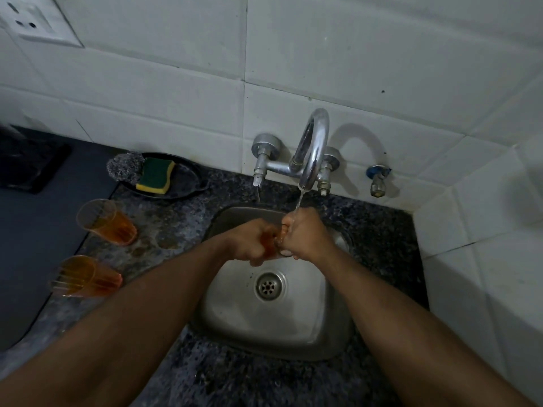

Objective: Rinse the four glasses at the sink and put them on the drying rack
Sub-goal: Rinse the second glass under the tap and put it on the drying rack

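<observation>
Both hands are over the square stainless steel sink (273, 324), under the thin stream from the curved chrome swan-neck tap (313, 148). Between them is one small amber translucent tumbler (269, 245), mostly hidden by fingers.

Left hand (249, 240): fingers curled round the tumbler's body from the left side. Right hand (305, 235): closed over the tumbler's right end, which looks like the rim; water lands on this hand's knuckles. Can't tell if its fingers are inside the glass.

Key relation: the tumbler's long axis looks to run roughly left-right, lying sideways between the two hands, directly under the spout. My read is that the mouth faces the right hand, but it's too covered to be sure.

Two more amber translucent tumblers stand on the dark speckled granite counter (382, 230) to the left of the sink: far tumbler (105, 221) and near tumbler (85, 277), well apart from the hands, on the left arm's side. Near one is motion-blurred. Fourth glass not visible. No drying rack in view either, so drop-off direction unknown.

Judgement: mid-rinse, probably early in the set. Left hand is nearer the waiting tumblers, so it is the natural one to fetch the next.

Also on the counter: black oval tray (191, 183) holding a green-and-yellow sponge (155, 174) and a steel wool scrubber (125, 168).
</observation>
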Action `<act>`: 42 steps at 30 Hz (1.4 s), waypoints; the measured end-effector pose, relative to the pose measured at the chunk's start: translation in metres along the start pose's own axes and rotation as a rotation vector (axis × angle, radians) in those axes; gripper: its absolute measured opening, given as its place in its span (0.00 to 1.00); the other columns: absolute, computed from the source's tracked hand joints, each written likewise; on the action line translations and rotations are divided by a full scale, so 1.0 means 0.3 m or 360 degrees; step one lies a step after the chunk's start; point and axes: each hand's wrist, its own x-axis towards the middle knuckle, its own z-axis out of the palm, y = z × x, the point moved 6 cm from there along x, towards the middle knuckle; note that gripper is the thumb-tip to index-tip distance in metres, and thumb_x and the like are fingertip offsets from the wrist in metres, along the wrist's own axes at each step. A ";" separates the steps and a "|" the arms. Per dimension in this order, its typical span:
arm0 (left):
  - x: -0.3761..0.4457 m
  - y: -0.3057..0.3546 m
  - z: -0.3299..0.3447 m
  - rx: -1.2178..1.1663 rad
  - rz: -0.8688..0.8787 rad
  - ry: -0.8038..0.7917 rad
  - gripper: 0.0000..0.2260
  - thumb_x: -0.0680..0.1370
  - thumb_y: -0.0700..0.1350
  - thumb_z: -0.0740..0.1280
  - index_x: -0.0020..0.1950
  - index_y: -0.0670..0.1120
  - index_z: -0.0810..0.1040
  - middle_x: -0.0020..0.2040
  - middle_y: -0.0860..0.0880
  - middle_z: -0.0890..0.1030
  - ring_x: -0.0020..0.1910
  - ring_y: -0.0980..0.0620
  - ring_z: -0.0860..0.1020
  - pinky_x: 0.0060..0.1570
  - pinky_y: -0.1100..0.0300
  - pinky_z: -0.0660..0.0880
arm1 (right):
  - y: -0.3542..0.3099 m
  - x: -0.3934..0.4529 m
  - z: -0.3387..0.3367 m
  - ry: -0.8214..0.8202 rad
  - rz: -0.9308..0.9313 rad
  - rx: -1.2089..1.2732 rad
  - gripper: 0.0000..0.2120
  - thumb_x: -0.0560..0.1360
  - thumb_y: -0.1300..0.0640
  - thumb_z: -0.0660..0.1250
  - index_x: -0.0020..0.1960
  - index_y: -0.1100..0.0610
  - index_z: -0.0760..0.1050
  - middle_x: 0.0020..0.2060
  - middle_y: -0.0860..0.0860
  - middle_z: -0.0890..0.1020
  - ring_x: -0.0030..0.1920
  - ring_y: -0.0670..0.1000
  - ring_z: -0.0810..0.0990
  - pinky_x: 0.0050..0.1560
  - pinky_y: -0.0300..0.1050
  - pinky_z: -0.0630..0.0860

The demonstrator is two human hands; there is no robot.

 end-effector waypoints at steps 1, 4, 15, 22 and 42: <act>0.003 0.003 0.000 -0.0013 -0.0009 -0.0023 0.23 0.62 0.25 0.72 0.46 0.52 0.81 0.41 0.52 0.82 0.44 0.48 0.82 0.39 0.56 0.78 | -0.004 0.002 -0.004 0.0004 -0.0008 -0.0015 0.14 0.72 0.69 0.73 0.31 0.58 0.74 0.28 0.55 0.78 0.23 0.52 0.79 0.21 0.42 0.76; 0.004 -0.026 -0.019 -0.0120 -0.0074 -0.0004 0.23 0.60 0.26 0.72 0.41 0.54 0.80 0.37 0.52 0.82 0.40 0.52 0.81 0.38 0.57 0.77 | -0.010 0.006 -0.013 -0.0058 -0.0033 0.0098 0.12 0.76 0.65 0.74 0.35 0.59 0.79 0.28 0.57 0.81 0.24 0.54 0.82 0.23 0.44 0.78; 0.000 -0.039 -0.007 -0.0400 -0.0110 -0.0124 0.20 0.59 0.24 0.69 0.47 0.38 0.84 0.43 0.42 0.84 0.42 0.47 0.83 0.39 0.52 0.80 | -0.011 -0.009 -0.017 0.0009 0.0034 0.0248 0.15 0.81 0.52 0.72 0.39 0.60 0.81 0.28 0.58 0.83 0.23 0.54 0.83 0.22 0.44 0.77; -0.009 -0.110 -0.020 -0.0609 -0.0123 0.0114 0.24 0.60 0.24 0.71 0.53 0.41 0.83 0.48 0.40 0.84 0.48 0.45 0.83 0.41 0.50 0.81 | 0.021 -0.020 0.015 -0.0183 0.0210 0.0512 0.05 0.79 0.68 0.68 0.46 0.66 0.82 0.31 0.63 0.84 0.27 0.58 0.84 0.26 0.47 0.80; -0.053 -0.012 -0.002 -0.0716 0.0034 0.0457 0.24 0.64 0.25 0.75 0.56 0.42 0.80 0.50 0.38 0.83 0.48 0.45 0.83 0.48 0.45 0.82 | 0.034 -0.072 0.015 0.0172 0.0160 0.0576 0.05 0.82 0.61 0.69 0.48 0.57 0.82 0.36 0.56 0.86 0.34 0.54 0.87 0.39 0.55 0.86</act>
